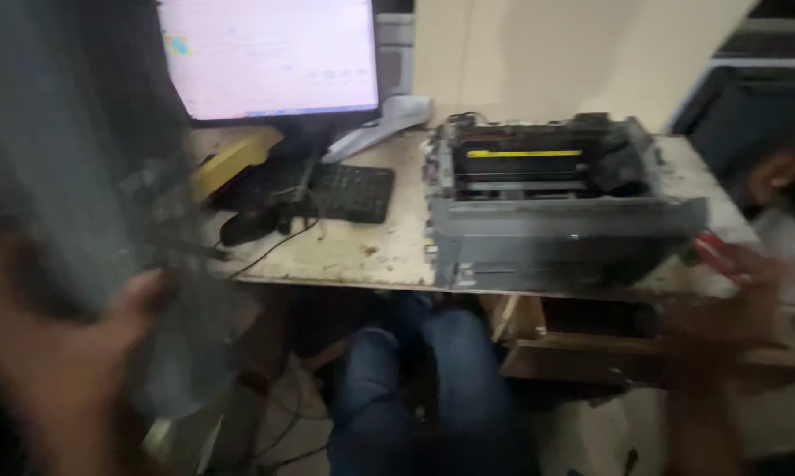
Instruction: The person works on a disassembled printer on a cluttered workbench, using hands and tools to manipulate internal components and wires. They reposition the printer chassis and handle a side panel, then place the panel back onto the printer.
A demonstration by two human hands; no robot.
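I'm looking down at a worn, stained counter [362,251] and the whole view is smeared with motion, so I'll stick to what reads. My left hand [63,361] is low at the left edge, badly blurred, up against a large grey translucent panel [71,167] that fills that side of the view; the thumb seems to lie on its lower part, but I cannot tell whether the fingers are spread or pressed together behind it. My right hand [724,308] is at the right edge, just beside the front corner of the opened printer [547,203], and its fingers look wrapped around a red-handled tool [715,251], though the blur keeps me from being sure how tight that grip is. The printer sits on the right half of the counter with its top cover off, dark insides exposed and a yellow strip [525,153] running across the upper part. To its left lies a black keyboard [340,189], with a dark mouse [248,226] near it and a cable trailing over the counter edge. A lit monitor [270,53] stands at the back. Below the counter I see knees in blue jeans [424,379].
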